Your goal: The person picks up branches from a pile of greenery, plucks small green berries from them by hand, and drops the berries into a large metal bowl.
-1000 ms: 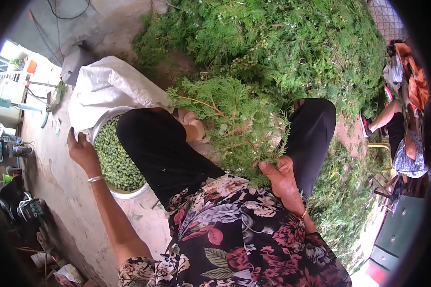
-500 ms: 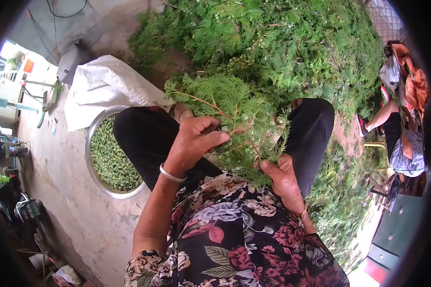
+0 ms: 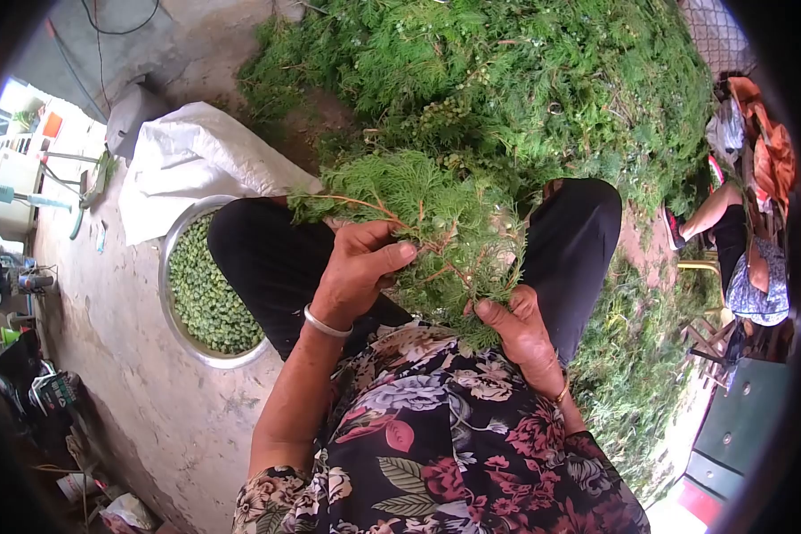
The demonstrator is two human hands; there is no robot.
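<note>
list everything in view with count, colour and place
leafy branch: one, green, brown stems, centre
branch heap: one, green, top right
basin: one, silver, left
small pieces: many, green, in the basin
sack: one, white, above the basin
cloth: one, orange, far right
panel: one, dark green, lower right
other person: one, black legwear, far right
clutter: count unclear, mixed, left edge
floor: one, grey, left
shirt: one, black floral, bottom
trousers: one pair, black, centre
left hand: one, silver bangle, pinching branch
right hand: one, gold bangle, holding branch
</note>
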